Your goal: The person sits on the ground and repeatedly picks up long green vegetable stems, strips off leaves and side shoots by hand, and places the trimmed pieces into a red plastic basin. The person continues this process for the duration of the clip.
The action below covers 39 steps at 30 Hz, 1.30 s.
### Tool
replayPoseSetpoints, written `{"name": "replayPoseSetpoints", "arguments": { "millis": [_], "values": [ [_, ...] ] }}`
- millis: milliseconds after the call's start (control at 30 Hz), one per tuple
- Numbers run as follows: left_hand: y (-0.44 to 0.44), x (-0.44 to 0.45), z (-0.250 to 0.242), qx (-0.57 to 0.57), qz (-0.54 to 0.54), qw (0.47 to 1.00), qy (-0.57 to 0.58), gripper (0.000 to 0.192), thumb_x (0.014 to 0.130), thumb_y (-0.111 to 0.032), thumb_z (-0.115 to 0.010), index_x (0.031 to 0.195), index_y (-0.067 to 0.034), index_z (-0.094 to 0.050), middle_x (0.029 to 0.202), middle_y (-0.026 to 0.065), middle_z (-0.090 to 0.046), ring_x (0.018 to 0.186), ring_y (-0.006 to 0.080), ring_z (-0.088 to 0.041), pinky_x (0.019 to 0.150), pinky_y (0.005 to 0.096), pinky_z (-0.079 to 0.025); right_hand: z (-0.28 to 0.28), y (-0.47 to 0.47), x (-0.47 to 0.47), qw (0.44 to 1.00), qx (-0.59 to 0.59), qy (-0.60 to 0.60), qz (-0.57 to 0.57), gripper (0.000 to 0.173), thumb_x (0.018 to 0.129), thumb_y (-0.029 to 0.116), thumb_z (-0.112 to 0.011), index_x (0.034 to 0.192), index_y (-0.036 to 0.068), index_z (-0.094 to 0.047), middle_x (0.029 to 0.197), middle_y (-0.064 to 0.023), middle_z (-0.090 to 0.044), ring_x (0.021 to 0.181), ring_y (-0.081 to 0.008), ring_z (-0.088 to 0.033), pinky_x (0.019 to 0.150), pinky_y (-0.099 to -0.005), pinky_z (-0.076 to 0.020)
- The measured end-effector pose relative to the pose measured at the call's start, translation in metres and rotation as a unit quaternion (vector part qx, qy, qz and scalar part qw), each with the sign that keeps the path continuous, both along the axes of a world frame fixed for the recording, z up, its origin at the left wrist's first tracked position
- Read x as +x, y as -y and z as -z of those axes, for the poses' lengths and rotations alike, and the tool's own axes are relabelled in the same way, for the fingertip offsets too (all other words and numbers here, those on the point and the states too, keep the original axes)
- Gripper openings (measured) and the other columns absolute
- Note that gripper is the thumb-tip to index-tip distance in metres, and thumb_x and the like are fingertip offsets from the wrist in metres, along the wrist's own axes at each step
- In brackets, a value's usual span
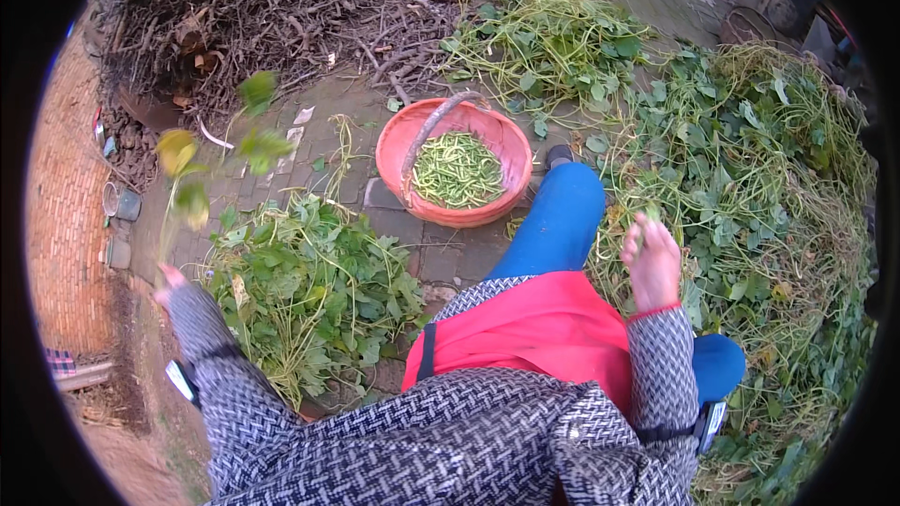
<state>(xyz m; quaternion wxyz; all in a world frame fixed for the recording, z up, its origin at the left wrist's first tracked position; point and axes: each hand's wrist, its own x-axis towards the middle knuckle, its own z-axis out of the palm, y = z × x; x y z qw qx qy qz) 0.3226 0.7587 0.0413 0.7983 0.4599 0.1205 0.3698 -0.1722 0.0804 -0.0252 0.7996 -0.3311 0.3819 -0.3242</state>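
At the left, my left hand (169, 284) grips the lower end of a leafy vine stem (171, 214), whose green and yellow leaves blur above it. My right hand (652, 260) is raised palm up over my right side, fingers curled around a small green piece (641, 239), probably bean pods. Ahead of my knee stands a reddish basket (390, 147) with a rough branch-like handle, partly filled with short green bean pods (458, 170). A heap of leafy vines (316, 288) lies between my left hand and the basket.
Brown dry sticks (281, 7) are piled at the upper left. More green vines (555, 49) lie beyond the basket, and a large vine heap (759, 190) spreads along the right. Small buckets (126, 202) stand by the brick surface at the left edge. Paving bricks show around the basket.
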Motion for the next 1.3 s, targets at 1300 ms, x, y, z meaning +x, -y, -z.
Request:
{"name": "replayPoseSetpoints", "arguments": {
  "millis": [1300],
  "values": [
    [0.719, -0.359, 0.122, 0.228, 0.875, 0.389, -0.177, 0.017, 0.091, -0.012, -0.05, 0.104, -0.002, -0.055, 0.087, 0.0047, -0.062, 0.065, 0.0055, -0.054, 0.06, 0.0197, -0.045, 0.064, 0.166, -0.181, 0.781, -0.358, -0.498, 0.116, 0.015, 0.084, 0.009, -0.061, 0.094, -0.002, -0.065, 0.08, -0.0021, -0.063, 0.072, -0.0087, -0.055, 0.065, -0.024, -0.0453]
  ]
}}
